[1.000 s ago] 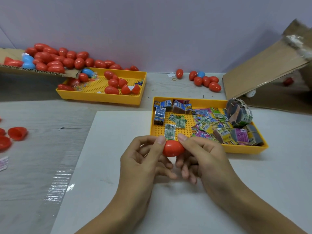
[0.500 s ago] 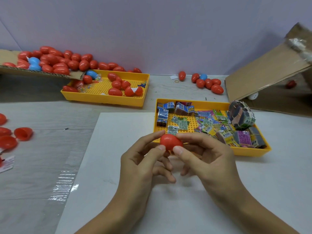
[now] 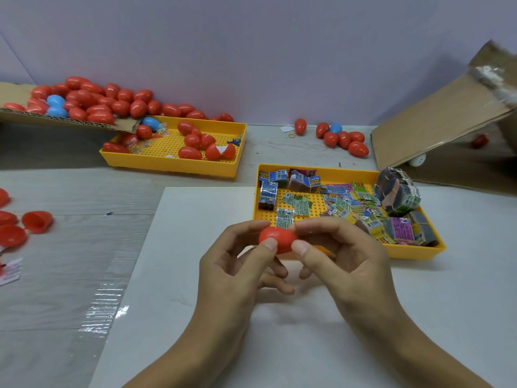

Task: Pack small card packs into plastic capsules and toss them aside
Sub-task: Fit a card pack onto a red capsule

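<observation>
Far left of the grip, a yellow tray point(image 3: 167, 163) holds red capsules point(image 3: 190, 152) and one blue. Just behind the grip, another yellow tray point(image 3: 414, 250) holds small card packs point(image 3: 285, 217) — loose and bundled. A smooth, closed red capsule point(image 3: 277, 239) sits above the table, pinched by left hand point(image 3: 237, 264) and right hand point(image 3: 341, 253) — thumbs in front.

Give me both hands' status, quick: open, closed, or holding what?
Left hand: closed, fingers pinching the red capsule.
Right hand: closed, fingers pinching the same red capsule from the other side.
</observation>
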A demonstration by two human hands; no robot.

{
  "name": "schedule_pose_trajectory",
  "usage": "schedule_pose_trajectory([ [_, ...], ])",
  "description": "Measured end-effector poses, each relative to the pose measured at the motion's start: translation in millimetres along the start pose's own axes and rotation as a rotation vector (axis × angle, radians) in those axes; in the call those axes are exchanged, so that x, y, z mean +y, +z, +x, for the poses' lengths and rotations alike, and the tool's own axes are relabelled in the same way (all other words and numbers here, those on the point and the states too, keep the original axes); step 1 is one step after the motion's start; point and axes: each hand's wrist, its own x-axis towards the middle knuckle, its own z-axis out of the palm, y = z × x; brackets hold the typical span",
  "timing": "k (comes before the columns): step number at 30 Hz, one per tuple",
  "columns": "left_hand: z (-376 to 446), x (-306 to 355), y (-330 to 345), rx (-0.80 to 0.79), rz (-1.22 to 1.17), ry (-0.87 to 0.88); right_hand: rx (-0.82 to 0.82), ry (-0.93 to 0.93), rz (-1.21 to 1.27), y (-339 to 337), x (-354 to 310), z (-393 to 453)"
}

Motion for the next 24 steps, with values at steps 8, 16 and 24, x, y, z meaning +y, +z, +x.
schedule_pose_trajectory([
  [8, -2.3, 1.3, -1.0, -0.039, 0.075, 0.033, -0.005, 0.014, -0.011, -0.8, -3.2, 0.8],
  [16, 1.6, -2.9, 2.4, -0.004, 0.108, 0.046, 0.092, -0.096, -0.235, -20.5, -30.3, 38.5],
  [24, 3.5, -5.6, 4.0, -0.033, 0.163, 0.039, 0.191, 0.179, -0.907, -89.0, -16.2, 181.1],
])
